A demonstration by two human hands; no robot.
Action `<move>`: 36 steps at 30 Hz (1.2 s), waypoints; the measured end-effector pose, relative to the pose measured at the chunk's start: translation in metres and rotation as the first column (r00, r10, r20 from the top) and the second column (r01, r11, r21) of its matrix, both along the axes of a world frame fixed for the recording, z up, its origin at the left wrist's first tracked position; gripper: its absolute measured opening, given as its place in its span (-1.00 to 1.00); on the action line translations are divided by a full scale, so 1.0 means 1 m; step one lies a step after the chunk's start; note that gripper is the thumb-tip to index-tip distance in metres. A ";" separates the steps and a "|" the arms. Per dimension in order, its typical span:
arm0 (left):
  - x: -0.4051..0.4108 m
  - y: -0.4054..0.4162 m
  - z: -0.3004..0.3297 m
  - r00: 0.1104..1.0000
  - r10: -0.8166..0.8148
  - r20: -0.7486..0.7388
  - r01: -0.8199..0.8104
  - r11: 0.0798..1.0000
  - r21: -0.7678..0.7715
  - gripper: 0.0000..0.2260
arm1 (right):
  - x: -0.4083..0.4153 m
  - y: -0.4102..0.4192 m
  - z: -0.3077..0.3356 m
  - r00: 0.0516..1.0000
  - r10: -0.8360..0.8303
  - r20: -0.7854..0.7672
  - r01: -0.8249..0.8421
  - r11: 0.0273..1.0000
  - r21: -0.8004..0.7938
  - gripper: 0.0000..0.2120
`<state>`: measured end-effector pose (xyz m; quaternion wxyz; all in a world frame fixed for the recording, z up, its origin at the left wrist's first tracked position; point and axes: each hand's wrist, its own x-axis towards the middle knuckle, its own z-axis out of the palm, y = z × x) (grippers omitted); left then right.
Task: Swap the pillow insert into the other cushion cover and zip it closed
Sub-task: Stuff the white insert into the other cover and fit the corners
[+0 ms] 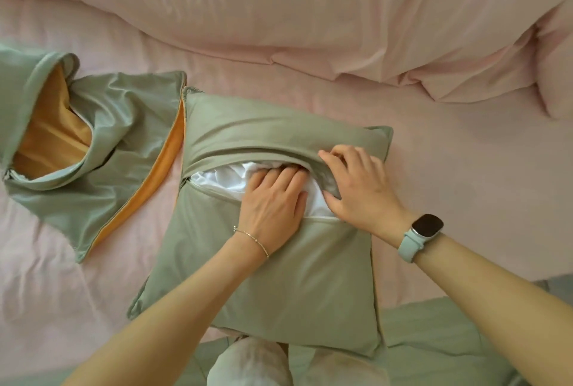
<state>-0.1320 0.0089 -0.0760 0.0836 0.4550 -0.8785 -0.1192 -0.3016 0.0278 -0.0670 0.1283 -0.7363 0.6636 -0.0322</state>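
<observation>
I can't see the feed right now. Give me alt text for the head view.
Left hand presses the white insert into the open green cover while the right hand lifts the opening's upper edge. An empty cover with an orange lining lies to the left.

Two cushion covers lie on the bed: a filled green cover (279, 277) under the hands, and an empty green cover with an orange lining (102, 174) well to the left of the left hand (273, 202). One white pillow insert (223, 179) shows through the opening at the fingertips. Two hands are in view, the left and the right hand (359, 187). One bracelet (252, 238) circles the left wrist and one watch (424, 230) the right. One pink duvet (310, 13), possibly more than one layer, lies beyond the hands.
</observation>
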 end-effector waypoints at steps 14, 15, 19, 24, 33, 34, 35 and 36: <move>-0.007 -0.010 0.006 0.977 -0.140 0.159 0.139 0.990 0.015 -0.72 | -0.022 -0.050 0.003 0.730 -0.452 0.512 0.342 0.891 0.298 -0.91; -0.010 -0.011 0.008 0.979 -0.137 0.150 0.134 0.990 0.033 -0.70 | -0.023 -0.053 0.001 0.717 -0.481 0.504 0.352 0.874 0.334 -0.89; -0.019 -0.022 0.012 0.978 -0.206 -0.028 0.207 0.975 0.074 -0.68 | -0.025 -0.063 -0.005 0.657 -0.564 0.501 0.376 0.821 0.431 -0.85; -0.038 -0.031 0.001 0.993 -0.116 -0.030 0.119 0.984 0.130 -0.66 | -0.030 -0.065 -0.004 0.587 -0.585 0.560 0.338 0.805 0.487 -0.88; -0.053 -0.028 -0.047 0.901 -0.200 0.384 0.061 0.937 0.343 -0.37 | -0.019 -0.064 -0.019 0.417 -0.654 0.631 0.515 0.742 0.430 -0.77; -0.058 -0.033 -0.050 0.892 -0.184 0.413 0.027 0.933 0.358 -0.38 | -0.018 -0.065 -0.019 0.393 -0.659 0.642 0.532 0.732 0.426 -0.81; -0.063 -0.036 -0.054 0.882 -0.168 0.440 0.002 0.935 0.355 -0.40 | -0.018 -0.067 -0.020 0.378 -0.659 0.650 0.547 0.725 0.417 -0.85; -0.066 -0.039 -0.057 0.881 -0.155 0.448 0.002 0.946 0.323 -0.44 | -0.019 -0.068 -0.022 0.378 -0.655 0.654 0.556 0.725 0.406 -0.87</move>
